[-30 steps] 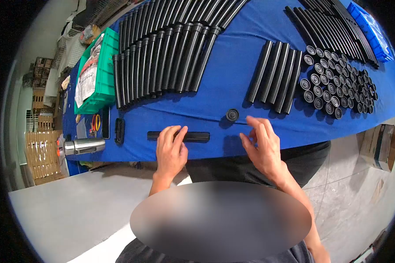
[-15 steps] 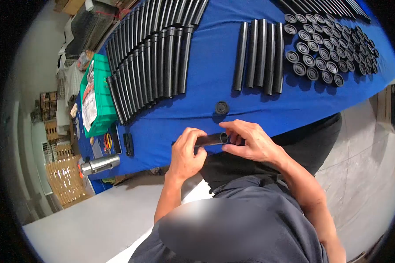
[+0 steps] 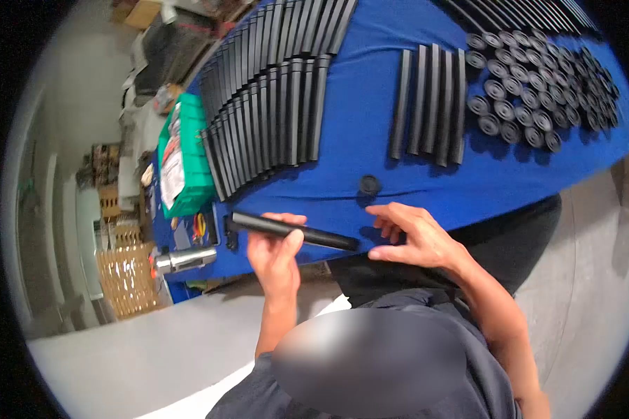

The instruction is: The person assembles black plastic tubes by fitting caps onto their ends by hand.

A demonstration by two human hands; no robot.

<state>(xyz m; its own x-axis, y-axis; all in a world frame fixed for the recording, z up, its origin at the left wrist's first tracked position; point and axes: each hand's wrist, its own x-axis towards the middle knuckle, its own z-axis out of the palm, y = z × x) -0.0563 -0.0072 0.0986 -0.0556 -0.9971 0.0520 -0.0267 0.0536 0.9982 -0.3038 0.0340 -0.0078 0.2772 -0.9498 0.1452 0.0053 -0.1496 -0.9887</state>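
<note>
My left hand (image 3: 276, 262) grips a slim black tube (image 3: 293, 232) at centre, my right hand (image 3: 419, 237) half-open, empty, below a round black cap (image 3: 369, 185); seemingly capped tubes (image 3: 295, 112) fill upper left, uncapped tubes (image 3: 431, 101) and loose caps (image 3: 504, 109) upper right.

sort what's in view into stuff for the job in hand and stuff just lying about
Looks part of the job:
tube in the left hand
lone disc
clustered discs
rows of tubes

Apparently just lying about:
green crate
metal flask
scissors
</note>
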